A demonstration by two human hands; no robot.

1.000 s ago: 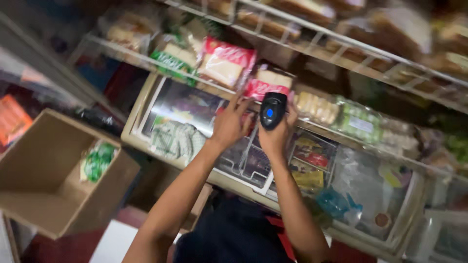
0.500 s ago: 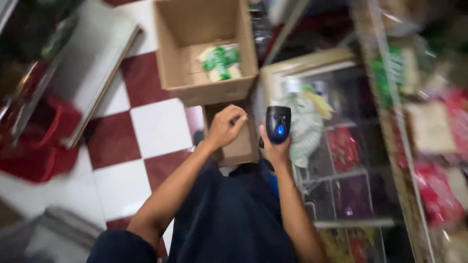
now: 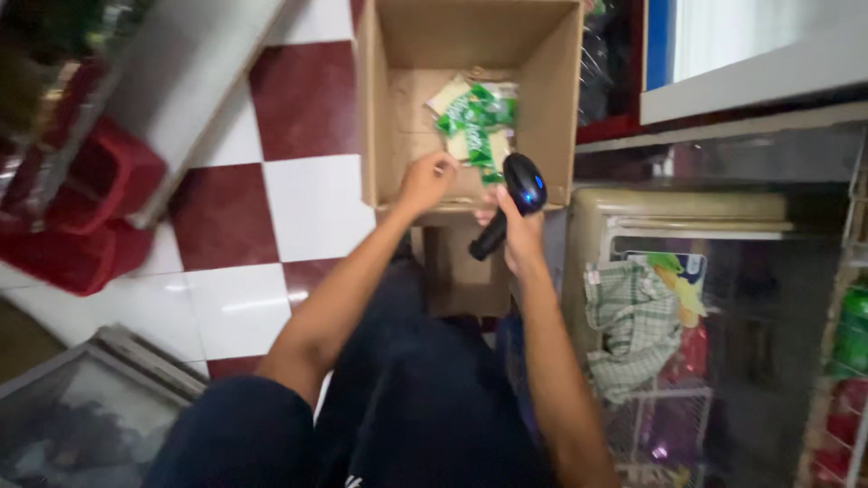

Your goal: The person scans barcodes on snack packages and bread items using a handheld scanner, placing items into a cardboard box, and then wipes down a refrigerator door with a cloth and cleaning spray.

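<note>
Scanning seems underway: right hand (image 3: 517,237) grips scanner (image 3: 514,201) over box (image 3: 383,117), left hand (image 3: 425,179) fingers curled empty near green packets (image 3: 476,116), likely needing pickup.

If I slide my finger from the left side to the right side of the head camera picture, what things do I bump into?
Red basket → red and white floor tiles → left hand → black scanner held in the right hand → checked cloth under the freezer's glass lid → red and green packs at the right edge.
</note>
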